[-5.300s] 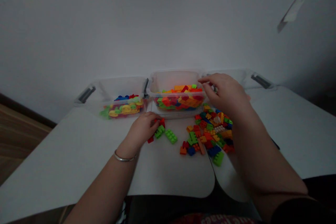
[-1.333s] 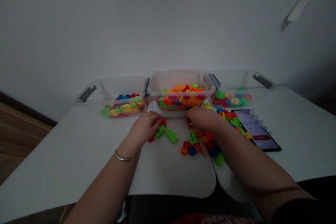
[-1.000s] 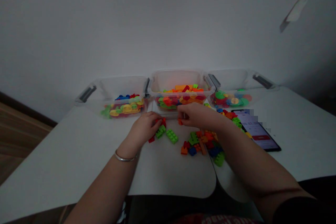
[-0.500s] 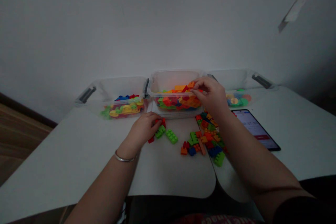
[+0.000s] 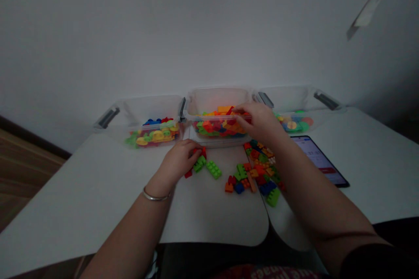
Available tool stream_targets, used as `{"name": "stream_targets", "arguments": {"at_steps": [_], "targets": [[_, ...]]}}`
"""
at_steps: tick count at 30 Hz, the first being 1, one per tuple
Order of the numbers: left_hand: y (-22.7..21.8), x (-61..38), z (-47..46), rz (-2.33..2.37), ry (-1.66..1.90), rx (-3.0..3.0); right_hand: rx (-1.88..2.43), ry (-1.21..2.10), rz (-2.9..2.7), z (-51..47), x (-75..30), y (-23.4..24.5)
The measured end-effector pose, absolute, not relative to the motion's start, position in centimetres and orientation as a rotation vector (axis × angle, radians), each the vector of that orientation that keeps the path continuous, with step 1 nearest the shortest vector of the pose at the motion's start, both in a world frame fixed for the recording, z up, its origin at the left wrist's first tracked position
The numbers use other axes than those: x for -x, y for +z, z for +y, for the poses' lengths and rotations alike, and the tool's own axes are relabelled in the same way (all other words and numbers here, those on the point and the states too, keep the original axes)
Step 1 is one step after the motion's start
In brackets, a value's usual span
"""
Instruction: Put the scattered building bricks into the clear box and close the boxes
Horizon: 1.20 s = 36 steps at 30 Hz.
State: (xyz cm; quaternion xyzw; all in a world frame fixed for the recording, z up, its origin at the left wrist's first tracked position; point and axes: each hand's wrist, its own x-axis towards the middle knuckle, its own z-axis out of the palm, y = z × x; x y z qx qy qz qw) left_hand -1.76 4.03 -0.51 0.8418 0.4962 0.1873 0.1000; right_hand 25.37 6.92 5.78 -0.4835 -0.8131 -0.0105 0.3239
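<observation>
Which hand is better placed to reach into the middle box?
Probably right: the right hand is over the rim of the middle box; the left hand rests on bricks in front.

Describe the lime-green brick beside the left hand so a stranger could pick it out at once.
On the white table, find the middle of three clear plastic bins. Just in front of it, right of the left hand, lies a lime-green brick with two rows of studs. No hand is on it, and it sits apart from the loose pile further right.

1 head-worn camera looks forward and down, close over the left hand and right hand.
</observation>
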Motion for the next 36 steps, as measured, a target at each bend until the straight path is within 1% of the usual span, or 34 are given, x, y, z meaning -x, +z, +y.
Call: {"name": "stream_targets", "arguments": {"at_steps": [3,7,9,11,16,18,20,24,26,32,36], "targets": [[-0.4,1.7,4.0,1.484,0.556,-2.482,1.253,0.009,-2.062,6.8,-25.7,6.4],[-0.4,1.6,4.0,1.487,0.543,-2.48,1.254,-0.094,-1.871,6.2,-26.2,7.5],[-0.3,1.6,4.0,1.484,0.534,-2.478,1.261,-0.1,-1.862,5.7,-26.5,8.1],[-0.4,1.6,4.0,1.482,0.532,-2.476,1.28,0.018,-1.97,5.0,-26.8,8.8],[-0.5,1.7,4.0,1.483,0.543,-2.481,1.305,0.54,-2.601,4.0,-27.5,9.5],[-0.5,1.7,4.0,1.486,0.542,-2.477,1.392,0.601,-2.773,4.2,-27.5,9.1],[-0.4,1.6,4.0,1.483,0.545,-2.468,1.548,0.515,-2.839,4.5,-27.2,8.4],[-0.3,1.6,4.0,1.475,0.552,-2.464,1.927,0.143,-2.806,4.6,-26.2,7.4],[-0.3,1.7,4.0,1.471,0.547,-2.465,2.057,0.04,-2.778,4.3,-25.6,7.4],[-0.5,1.8,4.2,1.476,0.559,-2.472,2.253,0.007,-2.705,3.6,-23.7,7.5],[-0.4,1.9,4.2,1.458,0.526,-2.474,2.265,0.036,-2.713,3.6,-23.1,7.0]]}}
